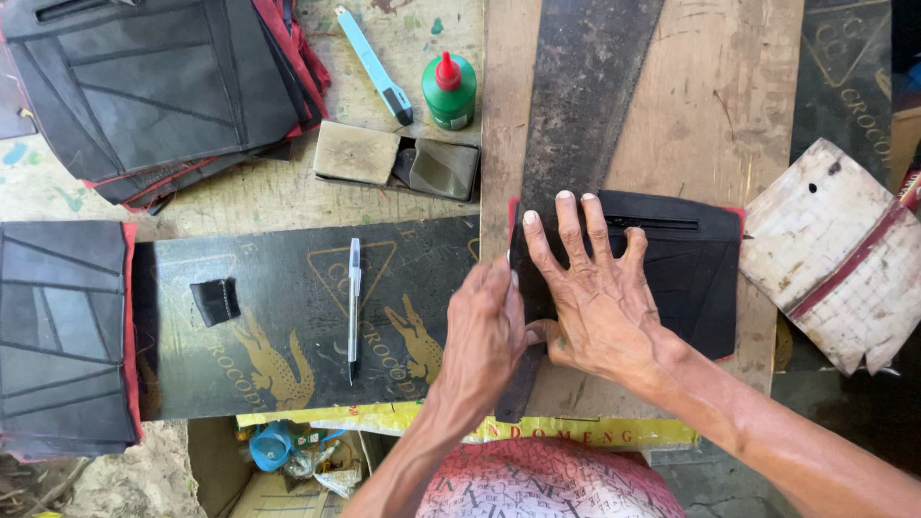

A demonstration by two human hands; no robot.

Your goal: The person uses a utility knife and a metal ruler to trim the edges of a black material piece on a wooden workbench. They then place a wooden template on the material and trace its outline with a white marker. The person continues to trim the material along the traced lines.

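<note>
Far left: a stack of black panels with red edging [62, 336] is lying at the table edge; a second, larger pile of black panels [158, 91] is sitting at upper left; neither is being touched.

Centre left: a dark printed board [288, 317] is lying flat; a small black scrap [216, 301] and a clear pen [353, 309] are resting on it, the pen running top to bottom; above, a light blue utility knife [374, 65], a green glue bottle with red cap [448, 91] and two small blocks [393, 161] are lying well apart from the hands.

Centre: the left hand [484, 336] is being held at the left edge of the black panel piece [662, 278]; its fingers are curled together, pinched at that edge or on something small there; what is being pinched cannot be told.

Centre right: the right hand [600, 297] is being pressed flat on the piece, fingers spread apart and pointing away from the body; the piece is lying on a wooden board [739, 105], its long axis running left to right, extending rightward from under the fingers; a long dark metal blade [576, 105] is lying diagonally across the piece's left end, passing under both hands; the right hand is covering more of the piece, the left is nearer its edge.

Far right: a worn white block with a red stripe [835, 254] is lying just beside the piece's right end, crowding that side.
</note>
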